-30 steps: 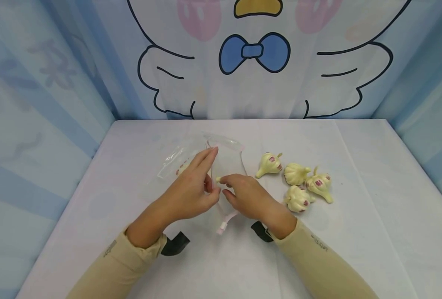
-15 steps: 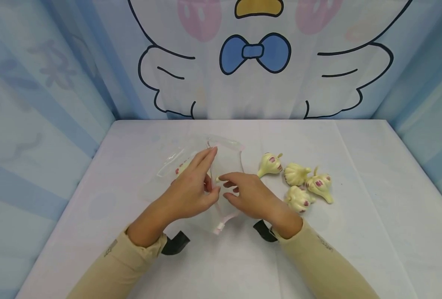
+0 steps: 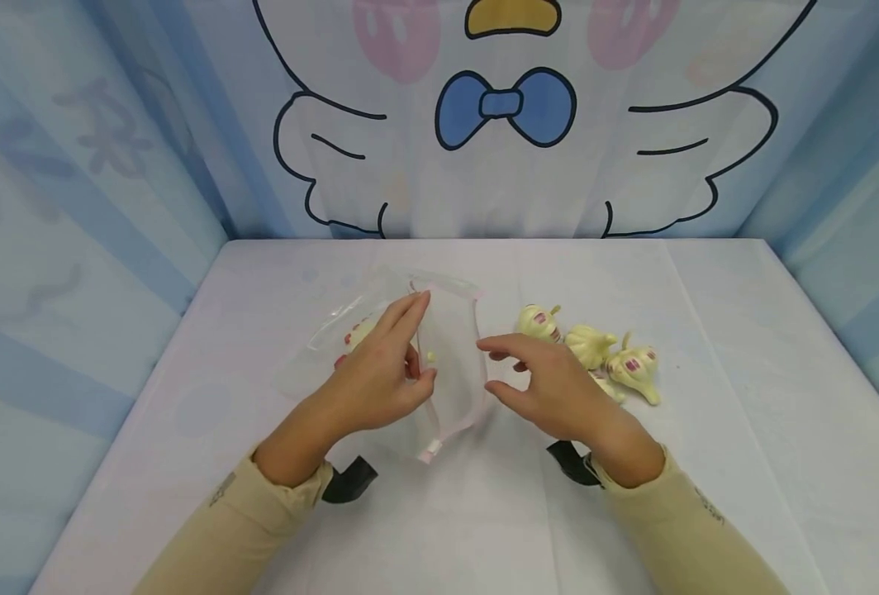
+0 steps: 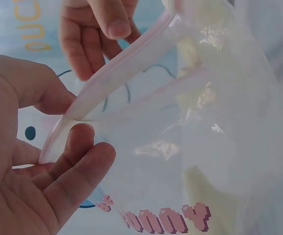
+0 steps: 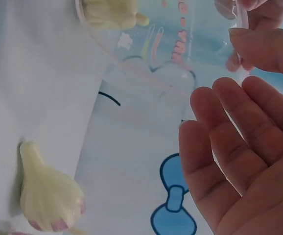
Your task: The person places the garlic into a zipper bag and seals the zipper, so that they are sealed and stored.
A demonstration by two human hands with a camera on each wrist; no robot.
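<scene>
My left hand [image 3: 371,376] pinches the pink-edged mouth of a clear zip bag [image 3: 450,326] between thumb and fingers, as the left wrist view shows. The mouth gapes, and a pale yellow garlic bulb [image 5: 109,13] sits inside. Pink lettering [image 4: 166,220] is printed on the plastic. My right hand [image 3: 566,384] hovers just right of the bag's mouth, fingers loosely bent and apart, holding nothing. Several garlic bulbs [image 3: 635,368] with purplish patches lie on the table right of the bag; my right hand partly hides one bulb [image 3: 607,387].
A white cloth covers the table [image 3: 737,496]. Its far edge meets a printed curtain with a blue bow tie [image 3: 501,103]. Blue and white curtains [image 3: 97,248] hang at both sides. A white zip slider [image 3: 432,448] is at the bag's near corner.
My right hand has drawn back rightward from the bag's mouth toward the loose garlic bulbs. My left hand stays at the bag's edge, almost unmoved, and the bag has shifted slightly.
</scene>
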